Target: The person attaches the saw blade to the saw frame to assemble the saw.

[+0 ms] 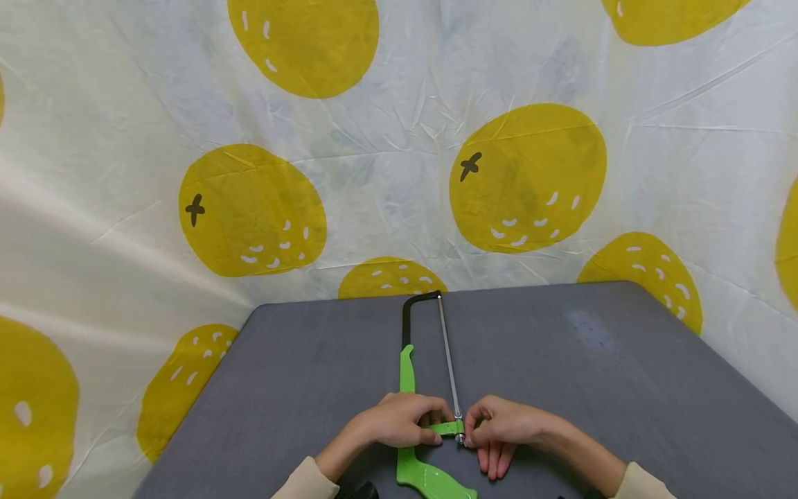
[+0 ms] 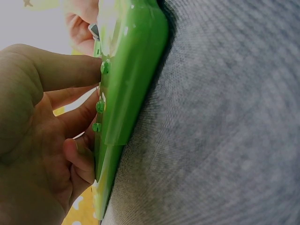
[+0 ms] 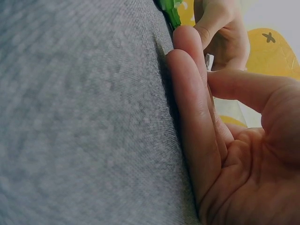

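A hacksaw lies on the dark grey table, its green handle (image 1: 433,479) toward me and its black bow (image 1: 407,322) toward the far edge. Its thin blade (image 1: 447,353) runs along the right side. With thumb and fingers my left hand (image 1: 402,419) grips the green crosspiece (image 1: 447,428) at the near end; the green frame also fills the middle of the left wrist view. At the blade's near end sits a small metal wing nut (image 1: 460,439). My right hand (image 1: 511,424) pinches it between thumb and index finger, the other fingers extended low over the table.
The grey tabletop (image 1: 561,374) surrounds the saw on both sides. Behind and beside it hangs a white sheet (image 1: 386,194) printed with yellow fruit. A small dark object (image 1: 366,491) shows at the bottom edge, near the left sleeve (image 1: 308,482).
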The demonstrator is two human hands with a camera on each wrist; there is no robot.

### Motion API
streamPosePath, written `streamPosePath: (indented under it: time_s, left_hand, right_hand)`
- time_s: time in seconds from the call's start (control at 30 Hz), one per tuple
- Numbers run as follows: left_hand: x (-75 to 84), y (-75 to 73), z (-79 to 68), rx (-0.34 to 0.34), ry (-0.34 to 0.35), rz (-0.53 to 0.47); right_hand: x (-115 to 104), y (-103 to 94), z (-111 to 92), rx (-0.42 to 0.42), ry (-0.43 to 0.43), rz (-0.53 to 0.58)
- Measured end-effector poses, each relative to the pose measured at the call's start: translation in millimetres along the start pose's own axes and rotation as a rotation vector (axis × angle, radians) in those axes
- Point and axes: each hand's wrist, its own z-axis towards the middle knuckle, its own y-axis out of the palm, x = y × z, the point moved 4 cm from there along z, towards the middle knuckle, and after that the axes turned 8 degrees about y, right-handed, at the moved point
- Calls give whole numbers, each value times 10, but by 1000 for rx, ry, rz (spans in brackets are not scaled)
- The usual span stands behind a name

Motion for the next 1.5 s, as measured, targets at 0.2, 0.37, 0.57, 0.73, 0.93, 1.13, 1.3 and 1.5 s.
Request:
streamPosePath:
  time_s: [0.2, 0.37, 0.57, 0.73, 0.93, 1.13, 1.3, 1.5]
  left_hand:
    - [2, 7, -6, 3, 3, 0]
    - [4, 7, -2, 3, 2, 0]
    - [4, 5, -4, 3, 0, 5]
    - [2, 10, -7, 4, -4, 3]
    - [1, 11, -7, 4, -6, 1]
    - [3, 10, -9, 4, -2, 5]
    - [2, 12, -11, 2, -7, 3]
    - [5, 8, -15, 2, -7, -6]
  right_hand:
    - [2, 11, -2, 5, -3, -2]
    - [2, 11, 1, 15, -5, -9]
    - [0, 10, 3, 10, 0, -9]
    - [2, 9, 3, 0, 5, -3]
    - [9, 1, 6, 5, 10, -7]
    - [-1, 9, 4, 5, 2, -20]
    - [-26, 16, -5, -3, 9, -22]
    - [-48, 19, -11, 6, 21, -19]
